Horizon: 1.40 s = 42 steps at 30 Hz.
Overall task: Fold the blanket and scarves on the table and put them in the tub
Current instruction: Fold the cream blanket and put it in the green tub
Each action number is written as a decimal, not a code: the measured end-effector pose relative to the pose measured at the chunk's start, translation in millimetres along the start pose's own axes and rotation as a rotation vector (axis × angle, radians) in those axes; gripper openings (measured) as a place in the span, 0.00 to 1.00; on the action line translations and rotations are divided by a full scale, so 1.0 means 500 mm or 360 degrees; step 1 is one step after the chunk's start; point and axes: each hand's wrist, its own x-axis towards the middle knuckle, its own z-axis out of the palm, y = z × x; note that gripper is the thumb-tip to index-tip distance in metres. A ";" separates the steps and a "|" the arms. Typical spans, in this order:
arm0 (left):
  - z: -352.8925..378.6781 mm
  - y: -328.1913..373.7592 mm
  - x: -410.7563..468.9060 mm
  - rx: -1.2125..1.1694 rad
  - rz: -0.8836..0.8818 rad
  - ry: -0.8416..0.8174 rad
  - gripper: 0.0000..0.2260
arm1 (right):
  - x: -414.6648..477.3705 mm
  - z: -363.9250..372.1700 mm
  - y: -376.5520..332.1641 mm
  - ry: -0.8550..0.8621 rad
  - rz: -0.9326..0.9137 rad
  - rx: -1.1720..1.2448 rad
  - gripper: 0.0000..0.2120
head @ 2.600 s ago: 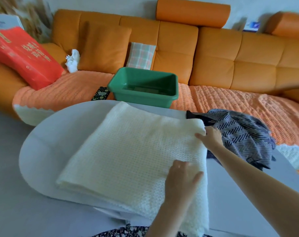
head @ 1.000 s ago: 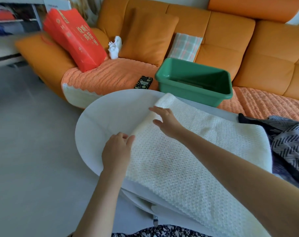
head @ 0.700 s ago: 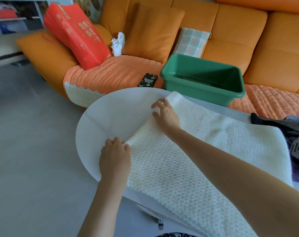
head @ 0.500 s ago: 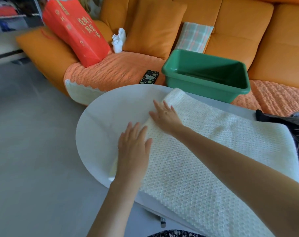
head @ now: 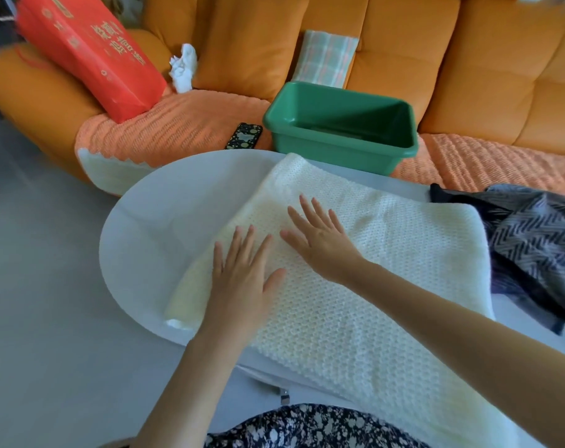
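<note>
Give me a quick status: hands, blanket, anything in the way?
Left hand and right hand flat on the blanket. Tub beyond, on sofa. Scarves heaped right, nothing blocking.

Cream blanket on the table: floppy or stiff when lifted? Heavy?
Likely floppy: the blanket hangs limp past the table edge. Probably light but bulky, given the thick open knit. Folded layers may slide apart unless supported underneath.

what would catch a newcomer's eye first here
The cream blanket lies across the white table, with the left hand and right hand pressed flat on its left end. Behind it, a green tub sits on the orange sofa, and a dark zigzag scarf lies crumpled at the table's right.
</note>
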 end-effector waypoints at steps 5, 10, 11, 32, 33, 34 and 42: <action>0.039 0.055 -0.056 -0.0010 0.0219 -0.0182 0.43 | -0.260 -0.004 0.068 -0.0084 0.0176 0.0006 0.35; 0.051 0.063 -0.072 0.0058 0.0238 -0.0109 0.43 | -0.386 0.014 0.100 -0.0022 0.0131 0.0229 0.29; 0.048 0.070 -0.077 0.0035 0.0231 -0.0109 0.40 | -0.395 0.003 0.101 -0.0007 0.0170 0.0413 0.28; 0.081 0.351 -0.226 -0.0338 0.1156 -0.0342 0.24 | -0.655 0.054 0.104 0.0869 0.0629 0.0894 0.05; 0.085 0.354 -0.227 -0.0344 0.1167 -0.0328 0.23 | -0.663 0.052 0.100 0.0868 0.0611 0.0899 0.06; 0.089 0.355 -0.227 -0.0351 0.1174 -0.0308 0.21 | -0.673 0.051 0.096 0.0879 0.0585 0.0908 0.07; 0.095 0.344 -0.239 -0.0367 0.1195 -0.0298 0.14 | -0.697 0.096 0.067 0.0795 0.0497 0.0960 0.06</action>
